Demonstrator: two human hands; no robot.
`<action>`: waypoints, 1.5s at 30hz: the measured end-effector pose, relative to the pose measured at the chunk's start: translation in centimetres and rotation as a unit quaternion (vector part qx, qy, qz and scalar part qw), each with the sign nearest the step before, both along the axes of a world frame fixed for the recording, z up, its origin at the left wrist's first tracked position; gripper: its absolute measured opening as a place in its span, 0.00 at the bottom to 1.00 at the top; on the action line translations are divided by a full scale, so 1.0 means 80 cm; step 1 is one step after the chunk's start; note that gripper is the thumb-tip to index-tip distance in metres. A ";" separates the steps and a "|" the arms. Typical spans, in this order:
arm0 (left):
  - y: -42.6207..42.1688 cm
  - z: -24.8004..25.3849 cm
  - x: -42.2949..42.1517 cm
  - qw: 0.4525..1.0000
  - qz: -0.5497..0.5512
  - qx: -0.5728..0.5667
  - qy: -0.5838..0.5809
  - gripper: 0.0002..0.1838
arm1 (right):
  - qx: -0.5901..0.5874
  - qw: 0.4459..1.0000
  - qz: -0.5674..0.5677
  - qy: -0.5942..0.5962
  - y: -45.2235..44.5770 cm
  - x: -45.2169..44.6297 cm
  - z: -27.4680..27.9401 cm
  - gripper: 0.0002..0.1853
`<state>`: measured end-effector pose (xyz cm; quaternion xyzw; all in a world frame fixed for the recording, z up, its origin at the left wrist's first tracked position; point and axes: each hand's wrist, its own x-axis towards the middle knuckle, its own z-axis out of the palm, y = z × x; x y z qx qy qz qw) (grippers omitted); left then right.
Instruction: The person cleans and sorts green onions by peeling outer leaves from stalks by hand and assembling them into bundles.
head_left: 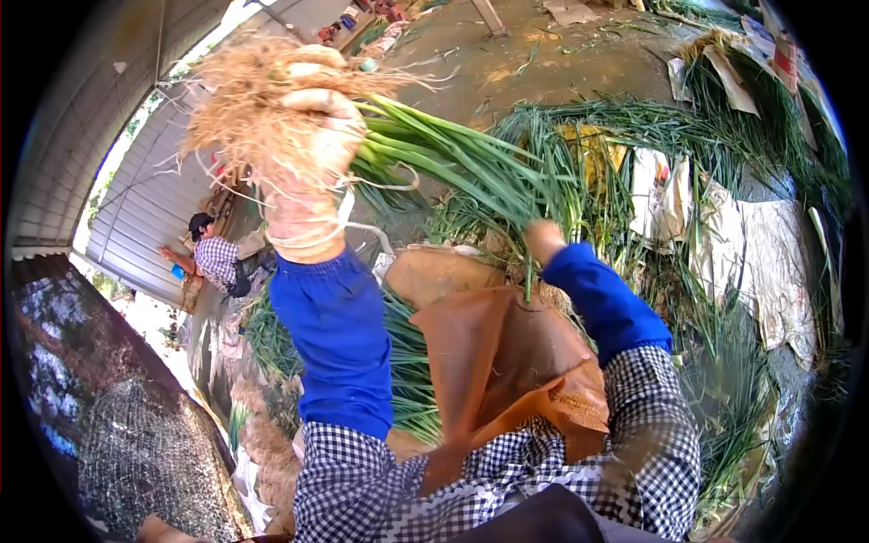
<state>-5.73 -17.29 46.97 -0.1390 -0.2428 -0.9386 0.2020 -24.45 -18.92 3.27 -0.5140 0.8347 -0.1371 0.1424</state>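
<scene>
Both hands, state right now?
Left hand: closed, holding a rooted green bunch near its roots.
Right hand: at the bunch's leaves; fingers hidden, can't tell whether open or closed.

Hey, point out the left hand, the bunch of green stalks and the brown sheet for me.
Left hand (337, 136), head view: middle of the hand.
Bunch of green stalks (448, 149), head view: partway along the stalks.
Brown sheet (534, 339), head view: its broad panel.
</scene>
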 end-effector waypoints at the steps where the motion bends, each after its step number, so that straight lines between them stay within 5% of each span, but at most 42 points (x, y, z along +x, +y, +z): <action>1: -0.010 0.005 0.004 1.000 -0.006 0.006 0.018 0.11 | 0.115 0.988 0.095 0.040 0.064 -0.020 -0.041 0.13; 2: -0.019 0.006 0.009 0.999 -0.011 0.015 0.034 0.11 | 0.232 0.951 0.188 0.078 0.135 -0.021 -0.060 0.15; 3: -0.024 0.008 0.012 0.999 -0.005 0.017 0.038 0.12 | 0.166 0.985 0.036 -0.002 0.205 -0.007 -0.031 0.16; 9: -0.051 0.000 0.009 0.999 0.021 0.043 0.009 0.10 | 0.291 0.931 0.197 0.094 0.269 -0.037 -0.062 0.16; 10: -0.051 -0.004 0.007 0.999 0.034 0.018 -0.009 0.10 | 0.256 0.948 0.163 0.099 0.225 -0.026 -0.014 0.15; 12: -0.057 -0.018 0.006 1.000 -0.014 0.009 -0.021 0.13 | -0.013 0.987 0.153 0.054 0.164 0.025 0.164 0.14; 13: -0.052 -0.024 0.008 1.000 0.020 -0.010 -0.011 0.13 | -0.329 0.909 0.198 0.165 0.113 0.025 0.154 0.15; 14: -0.046 -0.030 0.011 0.998 0.055 -0.029 0.000 0.12 | -0.497 0.821 0.194 0.206 0.098 0.053 0.228 0.15; 16: -0.050 -0.021 0.023 0.996 0.080 -0.032 0.003 0.11 | -0.497 0.810 0.222 0.217 0.027 0.080 0.271 0.17; 18: -0.061 -0.004 0.049 0.998 0.024 -0.056 -0.011 0.09 | -0.416 0.838 0.247 0.253 -0.047 0.087 0.223 0.16; 19: -0.066 0.001 0.069 0.992 0.124 -0.010 0.008 0.08 | -0.225 0.899 0.263 0.270 -0.045 0.090 0.210 0.16; 20: -0.075 0.008 0.095 0.985 0.169 -0.013 0.019 0.08 | -0.044 0.964 0.239 0.111 -0.030 0.087 0.194 0.14; 21: -0.083 0.009 0.120 0.979 0.202 -0.031 0.019 0.08 | 0.073 0.935 0.258 0.233 -0.045 0.055 0.078 0.13; 22: -0.089 0.006 0.142 0.971 0.231 -0.053 0.014 0.09 | 0.004 0.935 0.262 0.239 -0.033 0.011 -0.035 0.14; 25: -0.103 -0.017 0.206 0.946 0.312 -0.092 -0.013 0.10 | 0.124 0.984 0.122 0.032 0.038 -0.016 -0.078 0.22; 26: -0.103 -0.029 0.221 0.937 0.333 -0.102 -0.027 0.11 | 0.202 0.946 0.230 0.103 0.028 -0.035 -0.105 0.24; 28: -0.104 -0.053 0.255 0.921 0.368 -0.114 -0.055 0.12 | 0.143 0.961 0.226 0.072 0.040 -0.017 -0.020 0.24; 29: -0.100 -0.067 0.269 0.913 0.384 -0.119 -0.069 0.12 | 0.090 0.962 0.237 0.098 0.035 -0.035 -0.031 0.23; 34: -0.090 -0.180 0.336 0.887 0.423 -0.090 -0.165 0.15 | -0.136 0.880 0.353 0.287 0.020 -0.083 -0.001 0.14; 38: -0.069 -0.362 0.384 0.908 0.350 0.011 -0.231 0.22 | -0.126 0.944 0.293 0.089 -0.011 0.051 0.091 0.13; 40: -0.051 -0.488 0.406 0.880 0.335 0.061 -0.331 0.23 | -0.181 0.910 0.372 0.003 -0.015 0.131 0.120 0.15; 42: -0.016 -0.570 0.402 0.844 0.312 0.104 -0.424 0.24 | -0.107 0.901 0.421 -0.019 -0.026 0.189 0.115 0.16; 44: 0.014 -0.667 0.402 0.826 0.351 0.054 -0.438 0.23 | -0.134 0.873 0.468 -0.021 -0.029 0.226 0.081 0.15; 45: 0.026 -0.713 0.400 0.853 0.307 0.194 -0.375 0.21 | -0.111 0.861 0.495 -0.041 -0.035 0.235 0.064 0.13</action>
